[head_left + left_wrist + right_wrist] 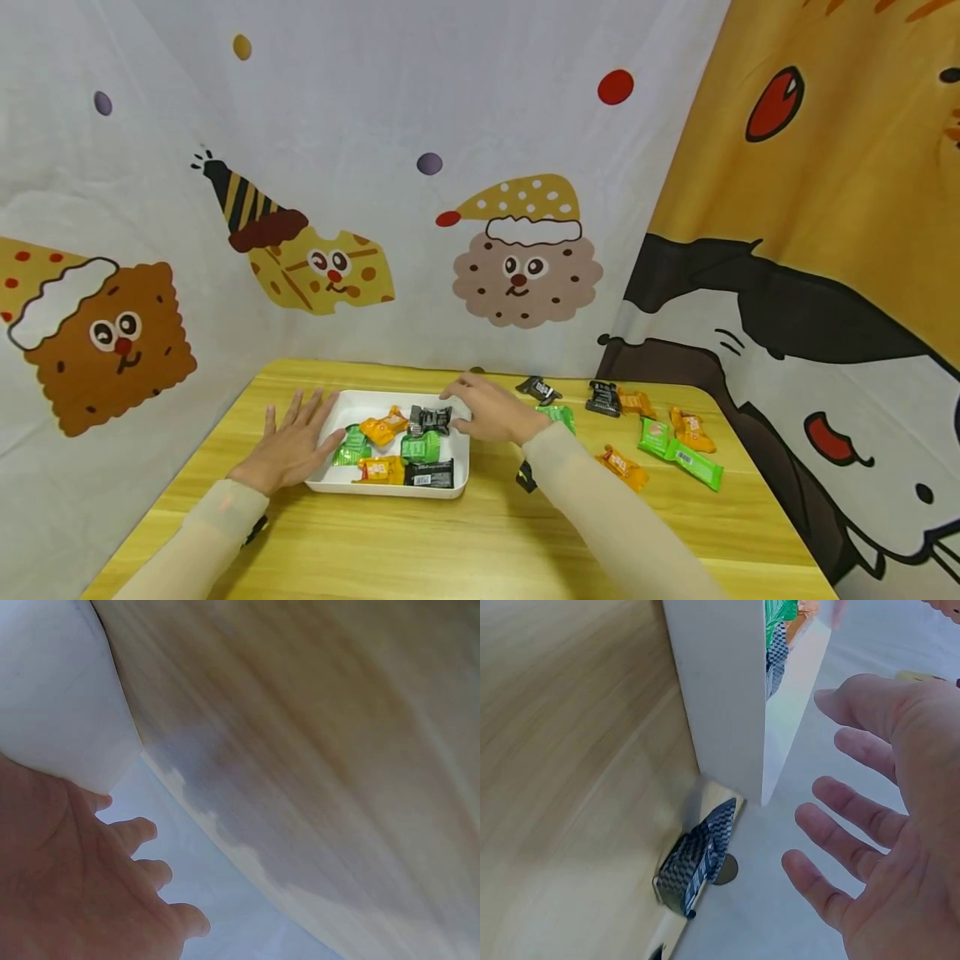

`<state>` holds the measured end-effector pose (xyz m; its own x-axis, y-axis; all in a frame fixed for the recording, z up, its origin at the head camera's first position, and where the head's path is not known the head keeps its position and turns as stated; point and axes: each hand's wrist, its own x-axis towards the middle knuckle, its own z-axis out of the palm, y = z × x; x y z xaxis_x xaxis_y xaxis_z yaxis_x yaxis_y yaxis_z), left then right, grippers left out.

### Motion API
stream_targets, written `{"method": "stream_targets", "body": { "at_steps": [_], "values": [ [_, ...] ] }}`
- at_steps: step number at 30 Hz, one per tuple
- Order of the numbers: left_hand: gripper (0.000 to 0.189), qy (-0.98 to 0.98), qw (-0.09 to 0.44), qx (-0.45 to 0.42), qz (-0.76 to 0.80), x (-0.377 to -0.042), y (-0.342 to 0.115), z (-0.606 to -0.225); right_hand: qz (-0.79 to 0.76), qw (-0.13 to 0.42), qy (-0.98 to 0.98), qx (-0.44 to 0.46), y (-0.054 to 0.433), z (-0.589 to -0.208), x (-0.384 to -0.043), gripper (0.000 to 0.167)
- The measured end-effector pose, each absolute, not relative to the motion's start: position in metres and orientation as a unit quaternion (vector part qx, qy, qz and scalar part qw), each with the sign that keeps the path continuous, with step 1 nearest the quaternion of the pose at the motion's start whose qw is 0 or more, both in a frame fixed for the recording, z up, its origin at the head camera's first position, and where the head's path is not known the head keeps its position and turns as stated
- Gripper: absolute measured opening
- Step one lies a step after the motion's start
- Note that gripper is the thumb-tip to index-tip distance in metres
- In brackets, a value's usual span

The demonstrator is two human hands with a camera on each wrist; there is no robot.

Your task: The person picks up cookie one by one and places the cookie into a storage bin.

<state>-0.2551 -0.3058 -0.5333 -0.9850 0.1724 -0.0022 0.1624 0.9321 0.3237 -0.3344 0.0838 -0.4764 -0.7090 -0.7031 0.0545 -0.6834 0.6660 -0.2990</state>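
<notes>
A white tray (390, 492) on the table holds several small wrapped snack packets: orange packets (384, 427), green packets (422, 448) and black packets (430, 475). At the tray's left side my left hand (288, 442) has its fingers spread, the thumb reaching over the rim near a green packet. My right hand (491, 408) hovers over the tray's right edge, close to a black packet (429, 421). In the right wrist view its fingers (847, 802) are loosely bent and apart, with nothing between them. The left wrist view shows the tray's outer wall (60, 690) beside my left hand.
Right of the tray lie more packets: a dark one (538, 389) at the back, another black one (603, 398), orange ones (622, 468) and a long green one (678, 452). A green packet (558, 417) is partly hidden by my right arm. A printed curtain (420, 108) hangs behind the table.
</notes>
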Motion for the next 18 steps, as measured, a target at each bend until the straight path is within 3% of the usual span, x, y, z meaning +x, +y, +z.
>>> {"method": "stream_targets", "body": {
  "at_steps": [18],
  "values": [
    [0.085,0.981,0.018,0.084,0.171,-0.254,-0.304,-0.532,-0.169,-0.005,0.922,-0.348,0.17,-0.488,-0.305,0.053]
  ]
}}
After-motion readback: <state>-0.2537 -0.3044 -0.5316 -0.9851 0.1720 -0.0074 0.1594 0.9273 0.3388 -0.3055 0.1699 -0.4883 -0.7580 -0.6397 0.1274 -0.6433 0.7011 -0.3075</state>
